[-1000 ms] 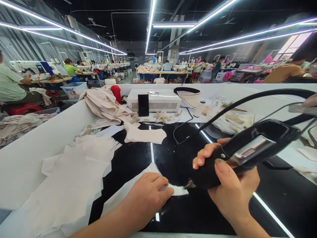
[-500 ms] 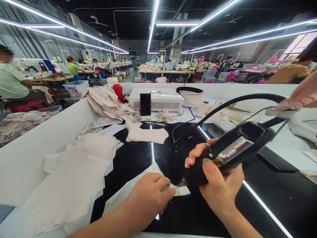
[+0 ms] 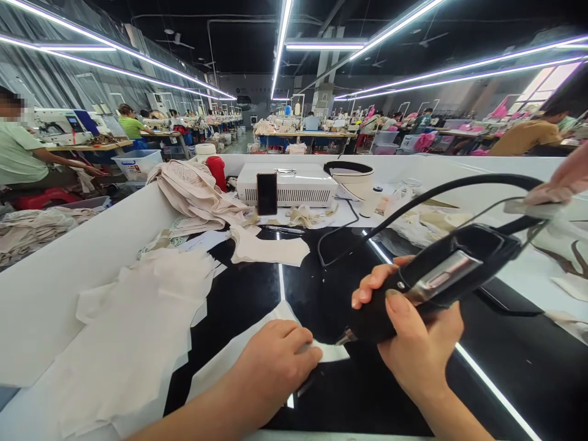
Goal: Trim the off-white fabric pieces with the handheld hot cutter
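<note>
My right hand [image 3: 418, 331] is wrapped around a black corded hand tool [image 3: 436, 278] with a silver panel on its side. Its narrow metal tip [image 3: 345, 337] points down left, at the edge of a white fabric piece [image 3: 257, 334] on the black worktop. I cannot tell whether tip and cloth touch. With fingers bent together, my left hand [image 3: 278, 361] pinches and presses this fabric near its narrow right end [image 3: 334, 353]. The hand covers part of the cloth. A thick black cable [image 3: 459, 181] arches from the tool's rear.
Pale fabric pieces [image 3: 128, 331] lie heaped at left. A cut fabric piece [image 3: 271, 250], a phone [image 3: 267, 193] and a white vented box [image 3: 289, 184] stand or lie farther back. Another person's hand [image 3: 567, 180] is at the cable, upper right. White side panels [image 3: 68, 275] edge the worktop [image 3: 321, 398].
My right hand and the tool have shifted slightly right and back, away from my left hand. My left hand stays on the white fabric. The view has moved a little.
</note>
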A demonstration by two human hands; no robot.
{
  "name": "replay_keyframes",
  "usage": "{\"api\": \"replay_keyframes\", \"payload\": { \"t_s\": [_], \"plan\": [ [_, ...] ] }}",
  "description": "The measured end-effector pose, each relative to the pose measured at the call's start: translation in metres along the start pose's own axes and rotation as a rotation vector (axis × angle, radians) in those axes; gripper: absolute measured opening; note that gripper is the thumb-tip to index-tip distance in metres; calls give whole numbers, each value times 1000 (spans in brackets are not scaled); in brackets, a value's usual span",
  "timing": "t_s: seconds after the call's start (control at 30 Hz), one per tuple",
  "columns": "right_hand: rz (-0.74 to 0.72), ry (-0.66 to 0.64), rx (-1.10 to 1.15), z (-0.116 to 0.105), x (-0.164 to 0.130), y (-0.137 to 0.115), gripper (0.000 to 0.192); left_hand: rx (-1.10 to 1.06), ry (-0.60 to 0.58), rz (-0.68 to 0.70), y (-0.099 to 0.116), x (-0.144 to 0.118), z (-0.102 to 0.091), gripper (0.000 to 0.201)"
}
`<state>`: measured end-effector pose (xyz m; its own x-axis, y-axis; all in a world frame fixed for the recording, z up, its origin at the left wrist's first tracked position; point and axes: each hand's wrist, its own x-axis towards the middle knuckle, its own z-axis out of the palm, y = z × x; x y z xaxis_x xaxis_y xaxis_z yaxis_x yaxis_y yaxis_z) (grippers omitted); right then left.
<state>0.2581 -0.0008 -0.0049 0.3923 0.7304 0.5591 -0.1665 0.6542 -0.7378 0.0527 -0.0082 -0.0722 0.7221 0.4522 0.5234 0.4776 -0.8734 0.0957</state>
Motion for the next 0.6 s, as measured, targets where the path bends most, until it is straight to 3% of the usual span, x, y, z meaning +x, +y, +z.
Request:
{"api": "replay_keyframes", "payload": {
  "t_s": [0.4,0.6],
  "plan": [
    [31,22,59,4,-1,-5,34,-26,-5,-7,-2,-1,-2,17],
    [51,-79,81,8,-13,-9,31,-44,-13,-23,-2,-1,-2,16]
  ]
}}
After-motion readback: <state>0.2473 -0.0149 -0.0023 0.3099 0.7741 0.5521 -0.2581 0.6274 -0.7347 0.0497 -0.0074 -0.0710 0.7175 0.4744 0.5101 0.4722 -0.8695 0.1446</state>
